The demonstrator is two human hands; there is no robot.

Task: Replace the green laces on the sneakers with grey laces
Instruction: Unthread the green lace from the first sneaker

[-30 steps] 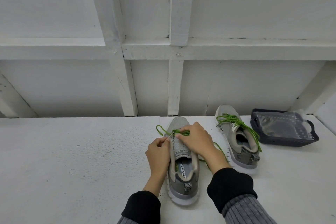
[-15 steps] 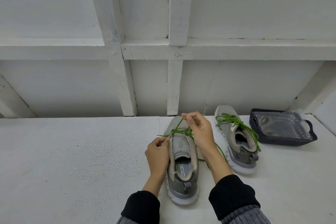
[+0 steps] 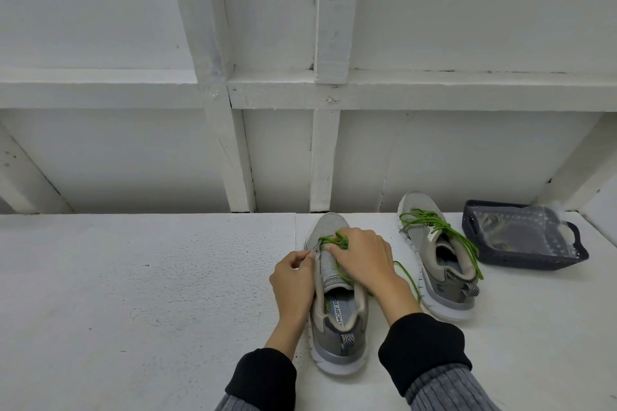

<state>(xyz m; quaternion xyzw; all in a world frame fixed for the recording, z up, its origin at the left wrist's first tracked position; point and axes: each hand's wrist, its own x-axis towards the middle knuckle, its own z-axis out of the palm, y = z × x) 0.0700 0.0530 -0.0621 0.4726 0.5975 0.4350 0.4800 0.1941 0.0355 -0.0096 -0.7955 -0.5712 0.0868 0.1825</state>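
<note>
Inside, "MEMORY FOAM" insole; left hand pinching eyelet flap, right hand pinching green lace

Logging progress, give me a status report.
Left hand pinches near sneaker's eyelet edge; right hand grips green lace. Far sneaker still laced. Nothing obstructing.
</note>
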